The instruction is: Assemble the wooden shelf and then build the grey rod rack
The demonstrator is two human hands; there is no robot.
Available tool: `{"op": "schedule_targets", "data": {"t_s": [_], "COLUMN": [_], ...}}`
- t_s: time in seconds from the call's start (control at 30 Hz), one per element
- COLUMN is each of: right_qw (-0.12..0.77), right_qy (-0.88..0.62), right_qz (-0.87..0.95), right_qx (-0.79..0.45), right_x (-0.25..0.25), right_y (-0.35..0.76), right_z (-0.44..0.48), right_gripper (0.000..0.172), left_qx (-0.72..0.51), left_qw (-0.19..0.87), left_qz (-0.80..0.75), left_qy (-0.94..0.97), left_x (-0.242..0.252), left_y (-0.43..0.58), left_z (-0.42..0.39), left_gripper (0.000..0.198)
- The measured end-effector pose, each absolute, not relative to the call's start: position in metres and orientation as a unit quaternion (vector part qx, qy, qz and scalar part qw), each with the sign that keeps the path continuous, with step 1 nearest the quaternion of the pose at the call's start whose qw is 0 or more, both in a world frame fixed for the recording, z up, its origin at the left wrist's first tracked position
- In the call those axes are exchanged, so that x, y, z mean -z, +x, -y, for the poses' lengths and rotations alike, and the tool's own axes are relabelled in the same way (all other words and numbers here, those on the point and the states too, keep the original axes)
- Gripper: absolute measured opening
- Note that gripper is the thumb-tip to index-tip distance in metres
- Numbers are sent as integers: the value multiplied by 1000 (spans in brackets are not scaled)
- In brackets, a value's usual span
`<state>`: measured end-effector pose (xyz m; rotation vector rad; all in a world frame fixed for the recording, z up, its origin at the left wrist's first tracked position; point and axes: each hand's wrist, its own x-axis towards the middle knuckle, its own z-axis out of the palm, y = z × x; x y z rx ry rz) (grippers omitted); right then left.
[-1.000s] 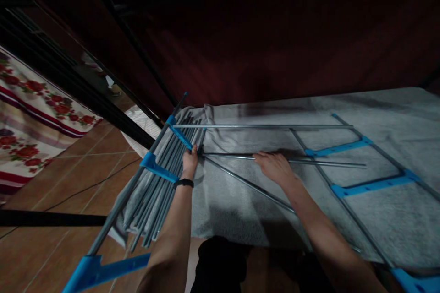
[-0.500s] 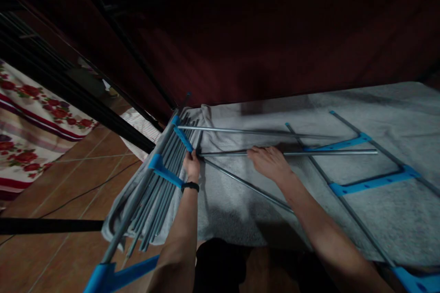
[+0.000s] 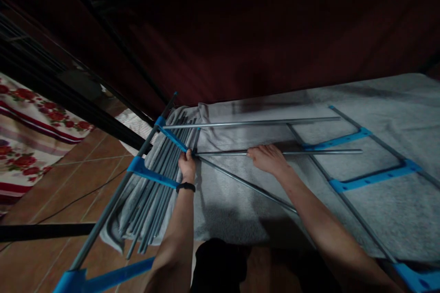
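My left hand point(image 3: 187, 165), with a black band on its wrist, is closed on the end of a blue crossbar point(image 3: 172, 138) of a grey rack side frame point(image 3: 113, 203) that leans over the grey towel's left edge. My right hand point(image 3: 267, 159) grips a thin metal rod point(image 3: 309, 152) lying across the grey towel point(image 3: 240, 201). That rod's left end meets the blue crossbar beside my left hand. A second rod point(image 3: 250, 123) lies parallel farther back, and a third rod point(image 3: 240, 182) runs diagonally under my right forearm.
A bundle of grey rods point(image 3: 161, 183) lies on the towel's left edge. Another frame with blue crossbars point(image 3: 373, 178) lies flat at the right. Brown floor tiles point(image 3: 68, 178), a dark cable and a floral cloth point(image 3: 30, 146) are at the left; dark red furniture stands behind.
The leaning side frame has shifted slightly left. The rod in my right hand has slid a little to the left. Both hands kept their grips.
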<state>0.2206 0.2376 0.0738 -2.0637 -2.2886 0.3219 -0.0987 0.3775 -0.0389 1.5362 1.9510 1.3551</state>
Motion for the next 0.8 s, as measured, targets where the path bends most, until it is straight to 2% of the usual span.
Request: {"op": "schedule_targets", "data": {"t_s": [0.2,0.5,0.8], "right_qw": [9,22,10], "right_qy": [-676,-676,-693], "right_qz": [719,720,708], "right_qx": [-162,-157,-134], "right_x": [-65,-63,-59], "right_y": [224,227,227], "right_z": [-242,-239,-221], "right_gripper": [37,37,42], "left_qx": [-496,-550,-558], "left_qw": [177,240,214], "left_qz": [-667,-635,-608], "left_qy": [526,487,523], "left_x": [38,35,43], "left_y": [-100,-100,-90], "left_z": [-377,-372,-372], "left_gripper": [38,38,30]}}
